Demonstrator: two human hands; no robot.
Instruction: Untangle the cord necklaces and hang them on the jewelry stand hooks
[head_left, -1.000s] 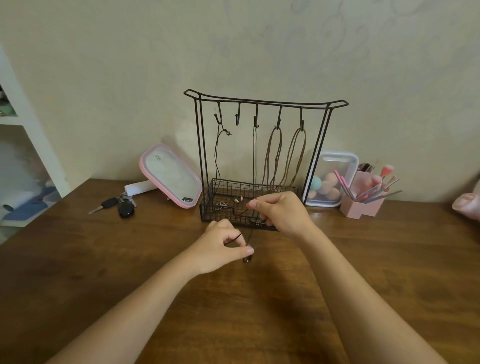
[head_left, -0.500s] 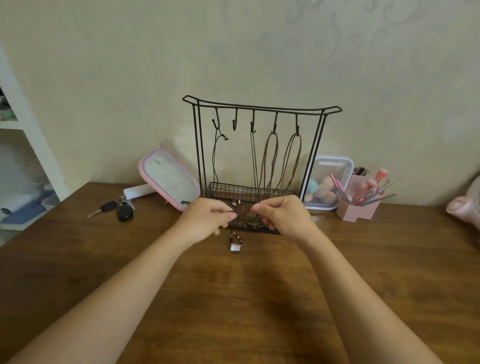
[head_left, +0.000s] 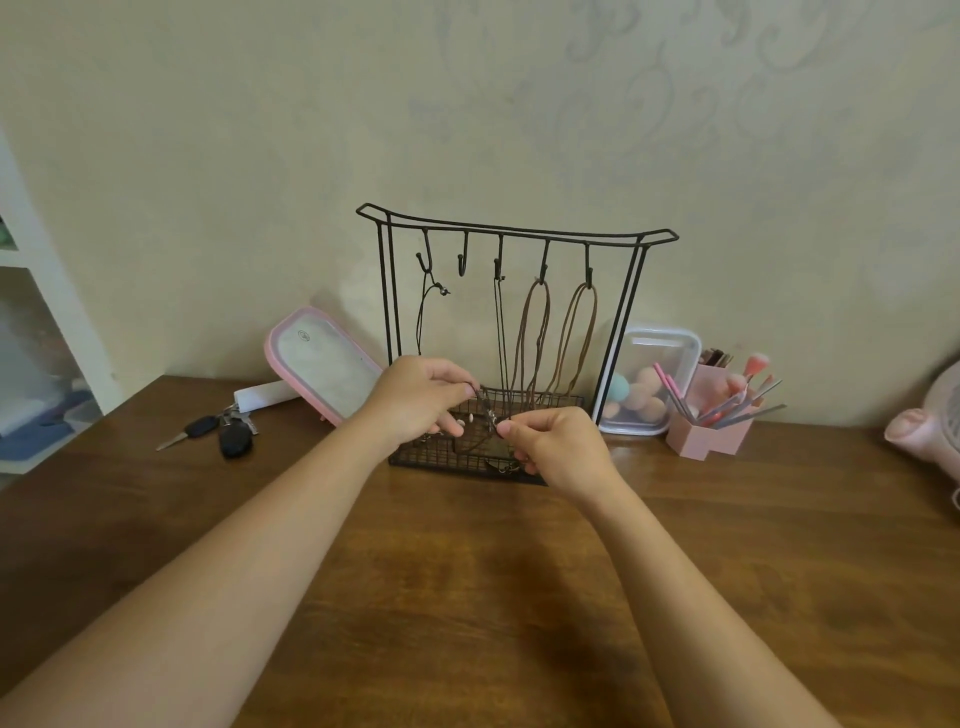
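A black wire jewelry stand (head_left: 517, 236) stands against the wall with a mesh basket at its base. Two dark cord necklaces (head_left: 423, 317) hang from its first and third hooks; two brown cord necklaces (head_left: 537, 338) hang from the fourth and fifth. The second hook (head_left: 462, 260) is bare. My left hand (head_left: 418, 397) and my right hand (head_left: 558, 447) are raised in front of the basket. Between them both pinch a thin dark cord necklace (head_left: 487, 413), its small metal piece hanging between my fingertips. The cord's lower part drops behind my right hand.
A pink-rimmed mirror (head_left: 324, 364) leans left of the stand, with car keys (head_left: 221, 428) beside it. Right of the stand sit a clear box of makeup sponges (head_left: 647, 382) and a pink brush holder (head_left: 714, 415). A pink object (head_left: 930, 423) lies at the far right.
Both hands have lifted the cord off the table up to the stand's basket. My left hand rose from below my right hand to just above and left of it.
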